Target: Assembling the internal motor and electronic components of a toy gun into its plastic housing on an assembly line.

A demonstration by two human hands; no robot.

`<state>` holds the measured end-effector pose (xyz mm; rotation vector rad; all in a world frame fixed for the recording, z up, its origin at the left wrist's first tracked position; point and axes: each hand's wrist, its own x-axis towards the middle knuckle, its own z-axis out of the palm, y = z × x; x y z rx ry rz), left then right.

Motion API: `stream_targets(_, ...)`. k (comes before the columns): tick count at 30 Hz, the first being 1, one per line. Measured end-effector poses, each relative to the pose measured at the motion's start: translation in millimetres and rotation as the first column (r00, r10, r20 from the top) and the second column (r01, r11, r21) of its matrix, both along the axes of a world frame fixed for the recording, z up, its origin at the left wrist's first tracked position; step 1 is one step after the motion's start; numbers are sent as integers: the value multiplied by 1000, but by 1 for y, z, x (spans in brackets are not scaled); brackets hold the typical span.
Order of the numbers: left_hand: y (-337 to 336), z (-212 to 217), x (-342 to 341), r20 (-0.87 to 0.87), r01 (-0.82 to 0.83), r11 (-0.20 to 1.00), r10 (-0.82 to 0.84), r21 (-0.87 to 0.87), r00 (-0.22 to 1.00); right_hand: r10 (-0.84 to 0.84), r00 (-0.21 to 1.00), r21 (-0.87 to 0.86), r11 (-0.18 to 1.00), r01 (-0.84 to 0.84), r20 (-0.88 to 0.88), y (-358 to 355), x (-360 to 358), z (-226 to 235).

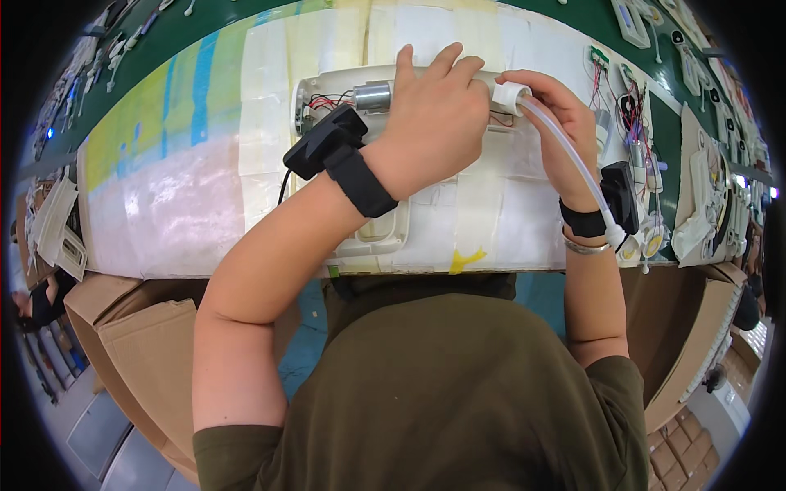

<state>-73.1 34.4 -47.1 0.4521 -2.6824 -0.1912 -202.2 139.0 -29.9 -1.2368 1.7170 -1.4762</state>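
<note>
A long white plastic housing (332,83) lies open on the work table, with a silver cylindrical motor (372,96) and red and black wires showing at its left end. My left hand (438,123) is laid across the housing, its fingers spread past the far edge; its thumb and whatever is under the palm are hidden. At the housing's right end, my right hand (565,123) grips a white round cap (509,96) between thumb and fingers. From the cap a clear flexible tube (565,143) curves down across that hand to a white end piece (614,236) near my wrist.
Another white plastic shell (381,233) lies partly under my left forearm. On the right are wired circuit boards and motors (634,139), with more white parts (704,196) beyond. A green conveyor belt (565,11) runs behind. Cardboard boxes (151,360) stand below the table edge.
</note>
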Motion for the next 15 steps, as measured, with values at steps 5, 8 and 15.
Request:
stream_targets(5, -3, 7, -6, 24, -13, 968, 7, 252, 1000, -11, 989, -63, 998, 20, 148, -3, -3, -7)
stream_targets(8, -3, 4, -6, 9, 10, 962, -13, 273, 1000, 26, 988, -53, 998, -18, 155, -1, -8, -8)
stream_targets(15, 8, 9, -20, 65, -105, 953, 91, 283, 994, 16, 991, -54, 998, -9, 136, 2, -19, -11)
